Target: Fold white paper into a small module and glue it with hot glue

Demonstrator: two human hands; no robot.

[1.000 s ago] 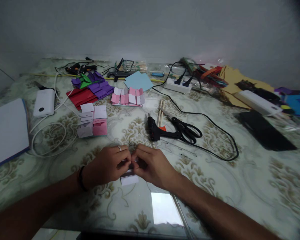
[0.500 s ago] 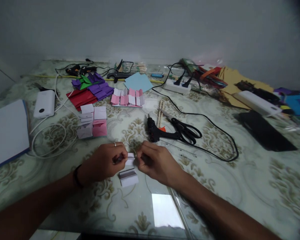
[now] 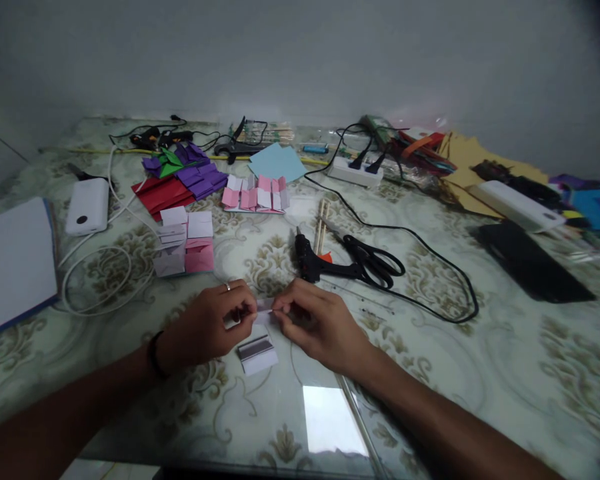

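Observation:
My left hand [image 3: 207,325] and my right hand [image 3: 316,323] meet at the near middle of the table, fingers pinched on a small pale folded paper piece [image 3: 264,305] held between them. My left hand wears a ring and a dark wristband. Just below the hands lies another small folded white paper [image 3: 258,353] with a dark stripe, flat on the patterned glass-topped table [image 3: 505,360].
A black glue gun [image 3: 314,263] and black scissors [image 3: 375,261] lie just beyond my hands, its cord looping right. Folded pink-white papers [image 3: 186,241], a pink row [image 3: 257,194], purple and red papers [image 3: 180,177], a white power bank [image 3: 87,206], a notebook [image 3: 13,263] and a dark tablet [image 3: 530,263] surround them.
My hands drew slightly apart and lifted away from the striped paper, which now lies uncovered. The small pale piece shows between my fingertips.

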